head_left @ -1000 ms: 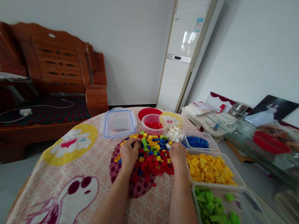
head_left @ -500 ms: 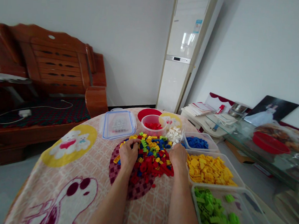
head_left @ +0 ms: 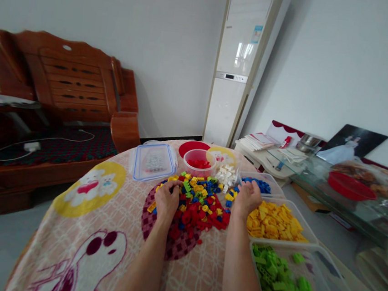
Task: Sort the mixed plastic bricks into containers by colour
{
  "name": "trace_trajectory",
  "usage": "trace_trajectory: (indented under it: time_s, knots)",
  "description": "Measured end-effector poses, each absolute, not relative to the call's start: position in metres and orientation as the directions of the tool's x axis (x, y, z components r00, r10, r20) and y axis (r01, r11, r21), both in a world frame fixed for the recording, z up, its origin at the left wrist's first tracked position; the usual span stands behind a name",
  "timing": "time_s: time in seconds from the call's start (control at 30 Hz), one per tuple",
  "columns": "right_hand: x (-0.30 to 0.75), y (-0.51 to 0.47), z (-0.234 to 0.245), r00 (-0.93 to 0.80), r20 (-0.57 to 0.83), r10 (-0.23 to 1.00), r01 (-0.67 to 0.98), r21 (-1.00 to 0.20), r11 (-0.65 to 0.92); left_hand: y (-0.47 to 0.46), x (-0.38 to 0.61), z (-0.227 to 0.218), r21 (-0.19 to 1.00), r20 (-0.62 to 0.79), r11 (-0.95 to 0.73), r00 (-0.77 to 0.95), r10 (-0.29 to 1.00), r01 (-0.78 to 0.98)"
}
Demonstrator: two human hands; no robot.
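Evidently the bricks are the business here: a mixed heap of plastic building bricks (head_left: pixel 196 210) lies on the patterned tablecloth (head_left: pixel 199 269), between the person's forearms. From where I stand, the left hand (head_left: pixel 168 200) rests at the heap's left edge, fingers bent down; whether it pinches a piece, I can't tell. The right hand (head_left: pixel 247 200) hangs over the near side of the blue bricks' box (head_left: pixel 276 190), fingers loosely curled, and I can't see whether anything sits inside them. Just beside it stands the yellow bricks' box (head_left: pixel 311 240). I'd judge these bricks light, stiff and hard to break, though their smooth faces may slip and small ones could snag in the tangle; a thumb-and-forefinger pinch across two opposite sides should suit them best.
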State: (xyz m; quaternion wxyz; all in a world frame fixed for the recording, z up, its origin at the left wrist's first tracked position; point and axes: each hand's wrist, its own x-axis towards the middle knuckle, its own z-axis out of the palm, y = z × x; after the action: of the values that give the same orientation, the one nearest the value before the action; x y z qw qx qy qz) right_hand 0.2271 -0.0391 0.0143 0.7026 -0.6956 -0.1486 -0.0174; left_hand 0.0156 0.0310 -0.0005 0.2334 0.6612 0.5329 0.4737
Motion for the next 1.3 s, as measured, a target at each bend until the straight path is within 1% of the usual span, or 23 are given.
trace_trajectory:
  time_s: [0.03,0.1,0.23,0.3,0.4,0.47,0.53,0.67,0.77,0.83,0.93,1.07,1.2,1.3]
  knots:
    - [0.226,-0.040,0.016,0.948,0.257,0.190,0.258,-0.966,0.023,0.031,0.016,-0.001,0.815,0.377,-0.323,-0.017,0.926,0.481]
    - [0.221,-0.042,0.022,0.913,0.310,0.266,0.323,-0.946,-0.006,0.031,0.016,-0.001,0.817,0.377,-0.324,-0.016,0.926,0.478]
    - [0.202,-0.042,0.030,0.752,0.362,0.551,0.475,-0.877,-0.072,0.032,0.016,-0.001,0.809,0.377,-0.323,-0.013,0.926,0.491]
    - [0.193,-0.040,0.029,0.639,0.384,0.666,0.594,-0.797,-0.110,0.032,0.015,-0.001,0.808,0.373,-0.317,-0.015,0.928,0.498]
    - [0.183,-0.033,0.021,0.475,0.388,0.790,0.746,-0.653,-0.128,0.032,0.016,-0.002,0.812,0.380,-0.320,-0.026,0.925,0.489]
    - [0.180,-0.029,0.013,0.392,0.373,0.841,0.810,-0.573,-0.124,0.033,0.016,-0.003,0.814,0.386,-0.324,-0.033,0.922,0.482]
    - [0.177,-0.026,0.007,0.355,0.358,0.864,0.851,-0.507,-0.140,0.033,0.016,-0.004,0.816,0.383,-0.320,-0.035,0.923,0.482]
    - [0.175,-0.025,0.007,0.369,0.335,0.867,0.873,-0.444,-0.200,0.033,0.016,-0.004,0.816,0.379,-0.318,-0.030,0.925,0.482]
    - [0.177,-0.028,0.015,0.399,0.323,0.858,0.860,-0.458,-0.227,0.033,0.016,-0.003,0.814,0.373,-0.314,-0.025,0.928,0.489]
    - [0.181,-0.031,0.022,0.443,0.342,0.829,0.839,-0.485,-0.248,0.032,0.016,-0.002,0.813,0.370,-0.312,-0.023,0.929,0.491]
    - [0.187,-0.036,0.031,0.508,0.401,0.763,0.806,-0.535,-0.255,0.032,0.016,-0.001,0.815,0.369,-0.312,-0.022,0.929,0.488]
    - [0.193,-0.042,0.040,0.574,0.439,0.692,0.739,-0.642,-0.205,0.031,0.016,0.000,0.817,0.370,-0.317,-0.017,0.929,0.482]
    - [0.196,-0.046,0.047,0.706,0.430,0.562,0.607,-0.776,-0.169,0.031,0.016,-0.001,0.815,0.366,-0.312,-0.016,0.930,0.488]
    - [0.200,-0.048,0.049,0.818,0.380,0.432,0.492,-0.851,-0.184,0.031,0.015,0.000,0.815,0.368,-0.315,-0.016,0.930,0.486]
